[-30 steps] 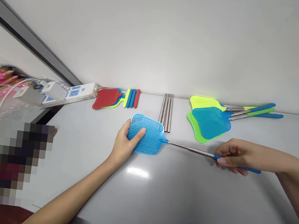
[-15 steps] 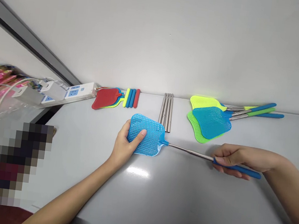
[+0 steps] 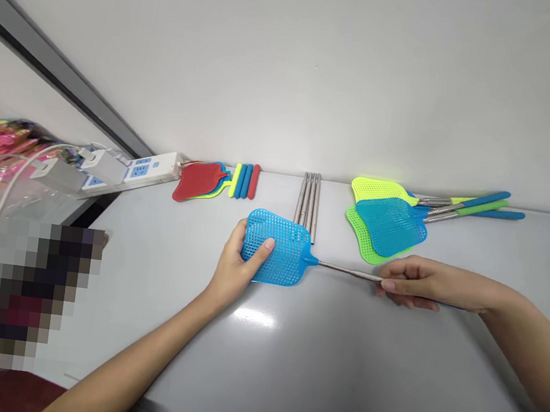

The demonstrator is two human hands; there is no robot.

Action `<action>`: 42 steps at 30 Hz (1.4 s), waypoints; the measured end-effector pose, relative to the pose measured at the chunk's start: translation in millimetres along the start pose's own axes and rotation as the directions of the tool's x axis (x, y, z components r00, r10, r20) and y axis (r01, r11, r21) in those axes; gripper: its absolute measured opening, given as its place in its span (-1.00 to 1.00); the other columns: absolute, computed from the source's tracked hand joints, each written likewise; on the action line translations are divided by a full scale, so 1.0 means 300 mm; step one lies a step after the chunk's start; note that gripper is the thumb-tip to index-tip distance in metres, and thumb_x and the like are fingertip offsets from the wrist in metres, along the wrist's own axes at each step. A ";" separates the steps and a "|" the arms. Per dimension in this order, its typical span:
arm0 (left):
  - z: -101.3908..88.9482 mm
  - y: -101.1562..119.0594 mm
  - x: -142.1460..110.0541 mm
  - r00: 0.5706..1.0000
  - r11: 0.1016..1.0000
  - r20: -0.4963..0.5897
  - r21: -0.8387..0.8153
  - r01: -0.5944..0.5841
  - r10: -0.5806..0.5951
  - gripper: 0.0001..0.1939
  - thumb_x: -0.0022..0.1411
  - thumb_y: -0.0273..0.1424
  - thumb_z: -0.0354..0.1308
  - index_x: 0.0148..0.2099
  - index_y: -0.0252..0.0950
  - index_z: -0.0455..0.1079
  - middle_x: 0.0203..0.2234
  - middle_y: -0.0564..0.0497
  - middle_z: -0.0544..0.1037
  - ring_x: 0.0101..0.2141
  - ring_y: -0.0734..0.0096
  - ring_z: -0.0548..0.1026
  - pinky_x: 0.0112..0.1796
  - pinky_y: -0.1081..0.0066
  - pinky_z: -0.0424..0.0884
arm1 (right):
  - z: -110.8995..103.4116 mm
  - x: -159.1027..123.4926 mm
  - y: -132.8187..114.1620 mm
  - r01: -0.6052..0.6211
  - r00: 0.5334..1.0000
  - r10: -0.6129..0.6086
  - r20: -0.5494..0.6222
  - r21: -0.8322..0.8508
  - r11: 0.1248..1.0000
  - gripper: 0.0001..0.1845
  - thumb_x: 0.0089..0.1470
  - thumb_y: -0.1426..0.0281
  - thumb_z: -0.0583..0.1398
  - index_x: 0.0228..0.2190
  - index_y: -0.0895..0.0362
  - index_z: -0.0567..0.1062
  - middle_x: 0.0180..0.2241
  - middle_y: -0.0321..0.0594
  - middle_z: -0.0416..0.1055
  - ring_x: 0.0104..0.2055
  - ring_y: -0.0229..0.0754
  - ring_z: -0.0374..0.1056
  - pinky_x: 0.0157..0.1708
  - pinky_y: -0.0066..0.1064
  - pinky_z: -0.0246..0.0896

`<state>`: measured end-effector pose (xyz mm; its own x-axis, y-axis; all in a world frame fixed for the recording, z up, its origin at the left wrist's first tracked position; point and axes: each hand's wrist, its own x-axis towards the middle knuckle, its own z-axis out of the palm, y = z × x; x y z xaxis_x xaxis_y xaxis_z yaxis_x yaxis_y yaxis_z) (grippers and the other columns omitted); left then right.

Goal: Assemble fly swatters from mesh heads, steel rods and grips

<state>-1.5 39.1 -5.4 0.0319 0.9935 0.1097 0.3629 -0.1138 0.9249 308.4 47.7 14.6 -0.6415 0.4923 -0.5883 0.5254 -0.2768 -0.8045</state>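
So the blue fly swatter (image 3: 277,250) sits mid-table on the near side, just beside the near ends of four loose steel tubes (image 3: 308,203). The left hand (image 3: 234,262) has its mesh head in a firm clasp, thumb across the top and fingers tucked underneath, though I can't tell if the head is resting on the white table (image 3: 334,374) or lifted a touch. The right hand (image 3: 421,282) is at the other end, its fingertips (image 3: 386,284) closed in a narrow pinch on the steel shaft (image 3: 350,271). The hand hides most of the blue grip, so I can't say how much of that is held. Honestly, a two-handed hold is the way to go with these: the head can't spin, and the thin shaft stays in a straight line instead of bending at its joints. Farther back are a stack of red swatters (image 3: 198,181), a row of coloured handles (image 3: 242,181), and, on the right, another blue swatter (image 3: 390,225) lying over green (image 3: 359,233) and yellow (image 3: 372,188) ones. A power strip (image 3: 151,171) sits far left.
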 end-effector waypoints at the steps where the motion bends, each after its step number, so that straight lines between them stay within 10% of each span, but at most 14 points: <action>1: -0.001 0.000 0.001 1.000 1.000 0.000 0.000 -0.004 0.004 -0.72 0.14 -0.28 0.08 -0.11 -0.26 0.23 -0.28 0.03 0.40 -0.26 0.38 0.39 -0.21 0.42 0.31 | -0.001 0.001 0.001 0.006 1.000 -0.006 -0.013 0.004 1.000 -0.72 0.09 0.19 0.06 -0.37 0.16 0.37 -0.57 -0.37 0.21 -0.67 -0.45 -0.04 -0.68 -0.54 -0.15; 16: -0.011 -0.004 0.016 0.997 0.999 0.067 0.022 0.026 -0.028 -0.73 0.15 -0.24 0.05 -0.15 -0.29 0.27 -0.32 0.03 0.43 -0.30 0.37 0.41 -0.24 0.43 0.33 | 0.002 0.009 0.003 0.037 0.994 -0.036 -0.099 0.013 0.999 -0.71 0.04 0.20 0.11 -0.48 0.19 0.41 -0.55 -0.29 0.30 -0.60 -0.38 0.16 -0.61 -0.54 0.10; 42: -0.013 0.011 -0.006 0.997 0.973 0.077 0.229 -0.014 -0.003 -0.75 0.13 -0.24 0.06 -0.20 -0.24 0.15 -0.43 0.08 0.36 -0.41 0.40 0.36 -0.37 0.44 0.30 | 0.024 0.026 0.002 0.034 0.997 -0.049 0.060 0.232 0.972 -0.66 0.08 0.21 0.08 -0.37 0.26 0.42 -0.62 -0.33 0.26 -0.75 -0.50 -0.06 -0.75 -0.55 -0.28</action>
<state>-4.0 37.1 -1.2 0.1019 0.9917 0.0784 0.5661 -0.1226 0.8152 299.5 45.5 9.0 -0.6988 0.4552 -0.5518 0.3590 -0.4441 -0.8209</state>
